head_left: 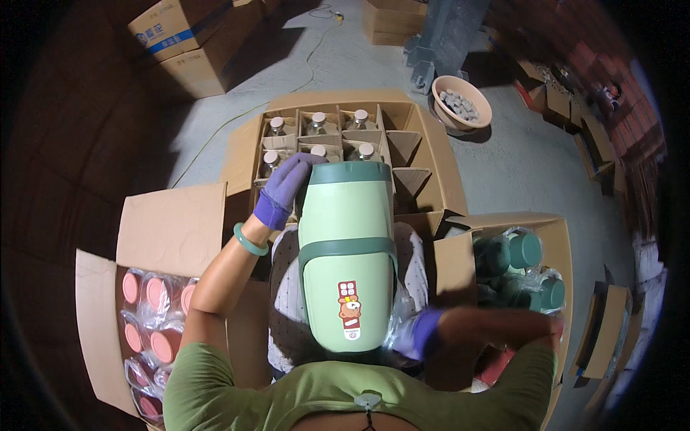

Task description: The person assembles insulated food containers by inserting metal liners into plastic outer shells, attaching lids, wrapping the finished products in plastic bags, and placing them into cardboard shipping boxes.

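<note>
A large light-green thermos flask (348,269) with dark-green bands and a cartoon sticker lies across my lap, its dark-green end away from me. My left hand (291,183), in a purple glove, grips the far left edge of that end. My right hand (411,336), also gloved, is at the flask's near right side. It is blurred, and its fingers are partly hidden. Crinkled clear plastic film (401,312) shows between this hand and the flask.
Ahead, a divided carton (438,154) holds several clear bottles with pale caps (318,119). A carton at left contains pink-lidded items (165,345) in plastic; one at right contains dark-green ones (525,251). Beyond are a basin of grey lumps (460,106), stacked cartons (190,75) and a cable (309,61).
</note>
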Available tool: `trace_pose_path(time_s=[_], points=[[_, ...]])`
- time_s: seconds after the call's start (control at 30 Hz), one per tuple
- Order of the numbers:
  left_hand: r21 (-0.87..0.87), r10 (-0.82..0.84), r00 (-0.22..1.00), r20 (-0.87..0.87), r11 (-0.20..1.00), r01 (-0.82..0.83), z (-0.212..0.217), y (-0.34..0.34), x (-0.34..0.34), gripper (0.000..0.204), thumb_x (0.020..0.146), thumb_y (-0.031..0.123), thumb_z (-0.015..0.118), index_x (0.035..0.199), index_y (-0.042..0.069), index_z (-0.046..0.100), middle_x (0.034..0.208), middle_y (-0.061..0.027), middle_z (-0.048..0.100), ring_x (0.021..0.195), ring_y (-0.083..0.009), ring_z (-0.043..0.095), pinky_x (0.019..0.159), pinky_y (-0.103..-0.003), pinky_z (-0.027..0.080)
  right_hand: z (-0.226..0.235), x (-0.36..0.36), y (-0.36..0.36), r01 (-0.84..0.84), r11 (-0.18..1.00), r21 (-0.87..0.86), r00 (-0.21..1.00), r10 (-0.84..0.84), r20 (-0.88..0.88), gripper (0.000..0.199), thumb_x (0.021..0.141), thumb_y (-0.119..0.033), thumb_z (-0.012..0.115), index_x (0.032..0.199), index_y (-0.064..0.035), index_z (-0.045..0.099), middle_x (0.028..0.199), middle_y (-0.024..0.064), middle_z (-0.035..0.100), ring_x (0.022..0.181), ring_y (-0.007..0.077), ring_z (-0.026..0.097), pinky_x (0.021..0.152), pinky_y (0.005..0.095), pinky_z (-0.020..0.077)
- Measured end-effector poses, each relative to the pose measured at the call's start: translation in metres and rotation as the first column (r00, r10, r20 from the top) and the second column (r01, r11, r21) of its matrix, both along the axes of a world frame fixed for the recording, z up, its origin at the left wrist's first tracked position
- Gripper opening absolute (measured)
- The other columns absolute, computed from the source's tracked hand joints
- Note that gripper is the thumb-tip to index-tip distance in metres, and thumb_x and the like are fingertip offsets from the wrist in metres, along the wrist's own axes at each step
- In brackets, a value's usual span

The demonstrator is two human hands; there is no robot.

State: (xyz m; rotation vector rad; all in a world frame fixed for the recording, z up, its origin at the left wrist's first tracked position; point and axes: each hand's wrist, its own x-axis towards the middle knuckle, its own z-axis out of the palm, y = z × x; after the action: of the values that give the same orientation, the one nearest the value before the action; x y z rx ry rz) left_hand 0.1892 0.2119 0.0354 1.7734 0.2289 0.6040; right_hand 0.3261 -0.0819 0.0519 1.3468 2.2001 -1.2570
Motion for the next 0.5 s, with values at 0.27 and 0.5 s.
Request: trace_pose_path(time_s=[0.27, 0.5], points=[[-0.188, 0.0, 0.907, 0.421, 0.978, 0.088, -0.006, 0.006, 0.024, 0.041, 0.103, 0.022, 0.038, 0.134, -0.003, 0.049, 0.133, -0.0195, 0.054, 0.124, -0.0276, 0.051, 0.106, -0.039, 0.041, 0.065, 0.081, 0.123, 0.514, 0.353, 0.782, 0.858, -0.198, -0.474, 0.061, 0.093, -0.044, 0.059, 0.137, -0.0024, 0.05, 0.128, 0.0222, 0.057, 0.117, 0.0385, 0.056, 0.101, 0.0466, 0.0436], [-0.164, 0.162, 0.982, -0.1, 0.97, -0.177, 0.003, 0.017, 0.022, 0.046, 0.1, 0.018, 0.044, 0.142, -0.002, 0.043, 0.14, -0.017, 0.05, 0.132, -0.0269, 0.047, 0.111, -0.04, 0.038, -0.017, 0.118, 0.172, 0.702, 0.565, 0.433, 0.682, -0.36, -0.637, 0.048, 0.1, -0.034, 0.045, 0.132, 0.0001, 0.055, 0.142, 0.0176, 0.05, 0.126, 0.0309, 0.053, 0.112, 0.0426, 0.0339]])
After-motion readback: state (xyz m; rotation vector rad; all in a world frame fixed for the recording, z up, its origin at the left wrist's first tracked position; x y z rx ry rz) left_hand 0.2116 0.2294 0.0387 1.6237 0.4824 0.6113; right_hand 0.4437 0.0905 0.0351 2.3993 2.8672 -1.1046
